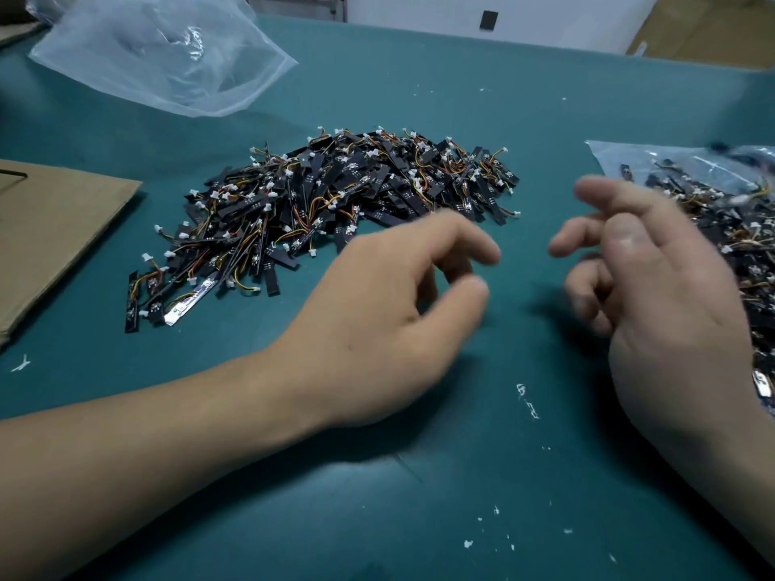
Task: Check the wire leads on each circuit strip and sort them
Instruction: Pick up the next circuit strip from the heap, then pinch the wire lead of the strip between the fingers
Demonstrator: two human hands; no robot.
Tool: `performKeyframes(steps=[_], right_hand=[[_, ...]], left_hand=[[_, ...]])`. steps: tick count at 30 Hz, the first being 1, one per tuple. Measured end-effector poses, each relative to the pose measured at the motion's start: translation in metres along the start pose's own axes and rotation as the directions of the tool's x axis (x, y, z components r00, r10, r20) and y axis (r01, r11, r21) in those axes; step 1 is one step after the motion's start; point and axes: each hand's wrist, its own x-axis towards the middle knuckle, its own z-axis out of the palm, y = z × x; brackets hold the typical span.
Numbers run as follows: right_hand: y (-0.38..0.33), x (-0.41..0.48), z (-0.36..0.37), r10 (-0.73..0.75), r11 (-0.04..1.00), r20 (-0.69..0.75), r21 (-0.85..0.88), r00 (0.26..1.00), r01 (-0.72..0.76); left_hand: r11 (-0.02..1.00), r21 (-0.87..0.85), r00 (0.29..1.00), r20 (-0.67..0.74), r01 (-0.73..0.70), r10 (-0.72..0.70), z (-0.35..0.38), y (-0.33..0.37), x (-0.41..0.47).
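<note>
A heap of strips [335,211] lies left of a bag of strips [713,228] on the table [419,517].

strips [335,195] black, white plugs | table [419,496] teal | cardboard [54,228] brown

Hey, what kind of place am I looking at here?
Likely an electronics assembly or inspection bench: a heap of circuit strips with wire leads on a teal work mat, a clear plastic bag with more, and cardboard.

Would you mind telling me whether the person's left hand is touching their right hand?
Apart. The head view shows a band of bare teal table between the left hand and the right hand, with no overlap anywhere.
</note>
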Motion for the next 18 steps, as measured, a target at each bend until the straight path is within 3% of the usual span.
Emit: performKeyframes(steps=[2, 4, 7, 10, 18], right_hand=[[0.005, 0.003, -0.002, 0.062, 0.998, 0.018, -0.014, 0.998, -0.061], [0.006, 0.001, -0.003, 0.058, 0.995, 0.096, -0.084, 0.994, -0.050], [0.005, -0.006, 0.000, 0.022, 0.968, 0.231, -0.248, 0.973, 0.037], [0.004, -0.008, 0.000, 0.026, 0.944, 0.277, -0.324, 0.961, 0.067], [0.001, -0.009, 0.000, 0.037, 0.904, 0.338, -0.412, 0.940, 0.112]], left_hand=[[0.909, 0.384, 0.981, 0.164, -0.162, 0.105, 0.004, 0.005, -0.006], [0.773, 0.581, 0.955, 0.276, -0.255, 0.107, 0.007, 0.009, -0.011], [0.747, 0.652, 0.972, 0.230, -0.125, -0.039, 0.005, 0.011, -0.010], [0.692, 0.721, 0.967, 0.159, 0.026, -0.201, 0.004, 0.010, -0.011], [0.650, 0.754, 0.946, 0.135, 0.095, -0.294, 0.007, 0.011, -0.010]])
